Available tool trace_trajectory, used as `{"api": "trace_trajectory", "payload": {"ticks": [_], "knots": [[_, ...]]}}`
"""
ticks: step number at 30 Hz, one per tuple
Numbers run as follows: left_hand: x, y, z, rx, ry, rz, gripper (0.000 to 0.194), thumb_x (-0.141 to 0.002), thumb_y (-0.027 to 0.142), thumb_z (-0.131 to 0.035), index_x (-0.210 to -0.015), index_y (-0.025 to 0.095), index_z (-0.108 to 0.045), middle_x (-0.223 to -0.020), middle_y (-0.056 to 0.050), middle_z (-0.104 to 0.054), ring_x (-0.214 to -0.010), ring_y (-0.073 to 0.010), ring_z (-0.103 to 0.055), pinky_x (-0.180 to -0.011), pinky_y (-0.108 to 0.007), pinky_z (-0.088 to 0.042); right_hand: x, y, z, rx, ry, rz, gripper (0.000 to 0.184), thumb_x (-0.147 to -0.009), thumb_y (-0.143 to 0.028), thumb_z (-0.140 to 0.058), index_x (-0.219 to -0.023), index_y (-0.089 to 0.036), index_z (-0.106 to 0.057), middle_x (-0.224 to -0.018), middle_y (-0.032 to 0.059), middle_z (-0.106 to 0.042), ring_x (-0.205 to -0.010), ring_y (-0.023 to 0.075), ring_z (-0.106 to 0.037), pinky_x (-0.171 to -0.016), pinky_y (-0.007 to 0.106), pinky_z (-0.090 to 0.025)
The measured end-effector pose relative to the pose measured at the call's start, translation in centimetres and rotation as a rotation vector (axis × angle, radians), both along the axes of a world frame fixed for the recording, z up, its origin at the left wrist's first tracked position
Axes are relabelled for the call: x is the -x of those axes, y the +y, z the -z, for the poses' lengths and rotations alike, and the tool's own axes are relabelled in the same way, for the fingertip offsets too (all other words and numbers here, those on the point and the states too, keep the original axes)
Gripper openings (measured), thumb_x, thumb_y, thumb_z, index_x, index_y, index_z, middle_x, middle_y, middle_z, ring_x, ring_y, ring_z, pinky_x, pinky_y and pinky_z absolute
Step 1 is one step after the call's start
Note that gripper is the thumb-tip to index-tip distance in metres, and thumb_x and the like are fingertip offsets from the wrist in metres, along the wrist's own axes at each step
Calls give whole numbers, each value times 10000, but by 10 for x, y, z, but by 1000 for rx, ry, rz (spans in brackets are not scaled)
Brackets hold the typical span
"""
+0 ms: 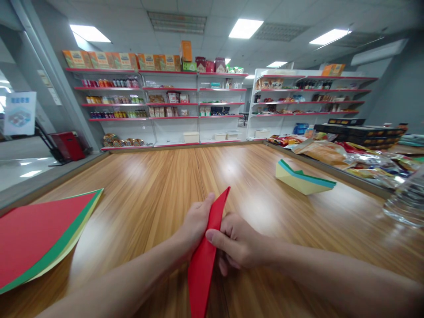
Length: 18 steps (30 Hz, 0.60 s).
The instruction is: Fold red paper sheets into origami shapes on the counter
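Red paper is pinched lower centre by my left hand and right hand, so oversqueezing could totally crumple it.

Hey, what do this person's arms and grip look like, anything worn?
The left grip and right grip are ungloved hands. The left arm and right arm show no sleeve, watch or bracelet. No rings visible, though parts are hidden.

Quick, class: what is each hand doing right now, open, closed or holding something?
Left hand: holding the folded red paper, fingers mostly hidden.
Right hand: closed on the same paper, thumb on its near face.
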<state>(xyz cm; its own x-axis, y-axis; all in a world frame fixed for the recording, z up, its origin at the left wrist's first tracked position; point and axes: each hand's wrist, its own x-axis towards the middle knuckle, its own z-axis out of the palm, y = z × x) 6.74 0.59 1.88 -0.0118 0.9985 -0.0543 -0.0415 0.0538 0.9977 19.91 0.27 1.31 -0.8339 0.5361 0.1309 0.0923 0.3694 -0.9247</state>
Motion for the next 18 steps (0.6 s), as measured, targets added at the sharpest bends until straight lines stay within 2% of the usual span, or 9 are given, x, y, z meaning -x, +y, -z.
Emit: {"api": "trace_trajectory", "payload": {"ticks": [2,4,6,7,10,13,16,18], "knots": [[3,4,2,-86,72,-43,550,-782,614,-490,-446,194,-379,-386,42,-357,-344,-80,-317,-345,-213,-219,1,5,1,-13,47,105,566,-902,-518,-406,-514,-128,-542,-419,8,-508,-354,63,-441,-336,156,-299],[7,9,6,-168,167,-77,557,-807,593,-469,-436,182,-407,-381,31,-378,-341,-82,-330,-348,-213,-203,3,14,3,18,154,306,524,-874,-519,-465,-516,-139,-507,-401,-11,-477,-348,59,-412,-337,166,-266],[9,11,11,-196,223,-51,562,-834,576,-439,-452,164,-466,-388,16,-414,-340,-86,-351,-351,-213,-205,4,24,4,82,259,495,512,-866,-512,-476,-500,-155,-453,-379,-38,-420,-330,48,-349,-336,177,-225],[8,11,12,-179,228,-26,563,-842,574,-426,-467,158,-491,-390,12,-427,-337,-89,-360,-350,-213,-207,4,29,5,115,291,547,509,-865,-501,-478,-489,-163,-426,-370,-50,-387,-325,44,-318,-338,183,-206],[3,7,14,-62,162,27,550,-839,584,-423,-508,154,-514,-388,9,-449,-328,-98,-395,-344,-205,-226,2,41,9,190,334,596,476,-848,-443,-501,-472,-176,-384,-363,-70,-324,-324,42,-267,-349,198,-171],[-1,3,12,55,18,86,480,-807,567,-498,-567,153,-527,-425,2,-507,-354,-110,-461,-361,-197,-298,0,48,13,222,376,649,448,-832,-406,-516,-470,-175,-386,-364,-72,-322,-327,41,-261,-358,200,-159],[-1,2,11,151,-111,149,393,-796,505,-544,-622,152,-538,-453,-1,-541,-364,-114,-488,-389,-210,-370,-2,50,13,247,382,642,451,-813,-407,-532,-454,-173,-393,-351,-67,-335,-319,40,-266,-357,201,-155],[0,3,11,169,-113,152,372,-817,472,-518,-626,153,-533,-448,-1,-541,-348,-112,-479,-386,-218,-387,-2,50,12,278,374,619,456,-800,-417,-538,-440,-174,-399,-329,-61,-340,-303,46,-270,-348,206,-151]]}}
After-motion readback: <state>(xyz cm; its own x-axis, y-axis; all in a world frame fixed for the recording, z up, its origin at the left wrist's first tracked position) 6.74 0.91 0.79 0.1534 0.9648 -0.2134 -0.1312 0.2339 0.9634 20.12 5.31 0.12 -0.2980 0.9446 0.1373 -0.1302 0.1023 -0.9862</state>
